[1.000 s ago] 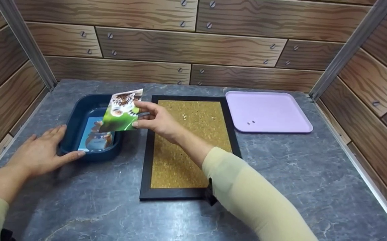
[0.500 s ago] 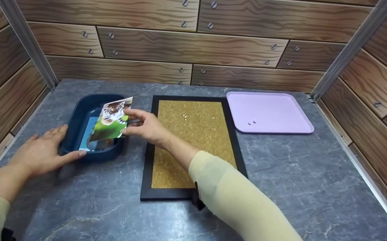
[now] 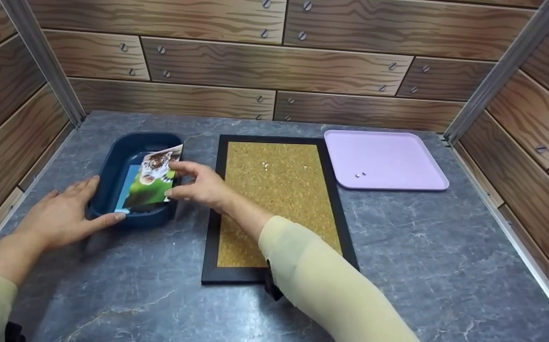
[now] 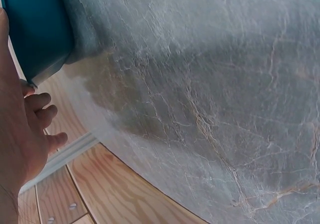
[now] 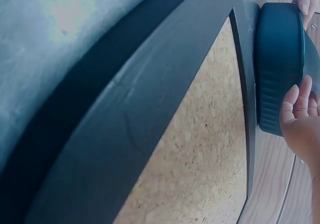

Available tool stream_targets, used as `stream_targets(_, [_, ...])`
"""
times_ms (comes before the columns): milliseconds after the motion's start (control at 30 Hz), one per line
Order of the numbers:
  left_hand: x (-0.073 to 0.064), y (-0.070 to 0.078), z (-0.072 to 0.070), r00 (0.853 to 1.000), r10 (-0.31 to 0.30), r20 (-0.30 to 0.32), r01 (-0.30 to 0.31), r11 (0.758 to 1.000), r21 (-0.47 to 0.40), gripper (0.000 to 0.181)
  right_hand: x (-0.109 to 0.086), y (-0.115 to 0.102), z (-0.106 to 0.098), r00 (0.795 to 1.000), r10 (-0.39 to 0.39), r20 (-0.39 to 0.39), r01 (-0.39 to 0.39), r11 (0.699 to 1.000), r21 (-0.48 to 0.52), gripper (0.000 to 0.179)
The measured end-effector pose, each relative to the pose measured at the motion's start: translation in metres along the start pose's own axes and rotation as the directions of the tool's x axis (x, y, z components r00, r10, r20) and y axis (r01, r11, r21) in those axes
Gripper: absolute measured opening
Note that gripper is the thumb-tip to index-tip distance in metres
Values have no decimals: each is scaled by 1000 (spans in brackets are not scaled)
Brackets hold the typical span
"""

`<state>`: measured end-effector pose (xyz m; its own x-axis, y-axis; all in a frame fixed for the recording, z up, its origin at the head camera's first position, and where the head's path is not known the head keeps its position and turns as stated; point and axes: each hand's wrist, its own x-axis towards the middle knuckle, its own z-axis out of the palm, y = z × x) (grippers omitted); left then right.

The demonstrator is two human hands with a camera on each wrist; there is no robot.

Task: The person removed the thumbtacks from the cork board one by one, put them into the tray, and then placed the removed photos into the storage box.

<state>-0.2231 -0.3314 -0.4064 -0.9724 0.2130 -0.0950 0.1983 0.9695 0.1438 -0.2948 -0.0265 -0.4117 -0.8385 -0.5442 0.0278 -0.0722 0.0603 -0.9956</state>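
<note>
A photo card of a tiger on green (image 3: 153, 178) is low in the dark blue bin (image 3: 112, 152), slanted over another card with a light blue background (image 3: 126, 190). My right hand (image 3: 203, 187) reaches over the bin's right side and pinches the card's right edge between thumb and fingers. In the right wrist view, fingertips (image 5: 303, 96) stand at the bin's rim. On the left, my left hand (image 3: 62, 213) rests against the bin's near left corner, fingers along the outer wall and thumb at the front rim. The left wrist view shows this hand (image 4: 25, 129) beside the bin.
A cork board (image 3: 269, 213) in a black frame lies at the middle, partly under my right forearm, with a few small shiny bits on it. A light purple tray (image 3: 388, 156) at the right holds two small metallic pieces. Wood-patterned walls (image 3: 274, 61) enclose the grey table.
My right hand has moved left and down with the tiger photo card, bringing it from above the bin's right side into the bin over the other card. The left hand stays in place.
</note>
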Motion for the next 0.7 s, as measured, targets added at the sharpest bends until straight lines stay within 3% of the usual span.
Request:
stream_targets(200, [0, 1, 1, 1000, -7, -6, 7, 1000, -3, 122, 1, 2, 3, 1000, -17, 22, 18, 996, -84, 67])
stream_targets(467, [0, 2, 1, 1000, -11, -9, 11, 1000, -14, 121, 3, 4, 5, 1000, -10, 27, 13, 993, -114, 67])
stream_targets(700, [0, 1, 0, 1000, -4, -1, 4, 1000, -11, 120, 3, 4, 2, 996, -48, 69, 66, 956, -285, 68])
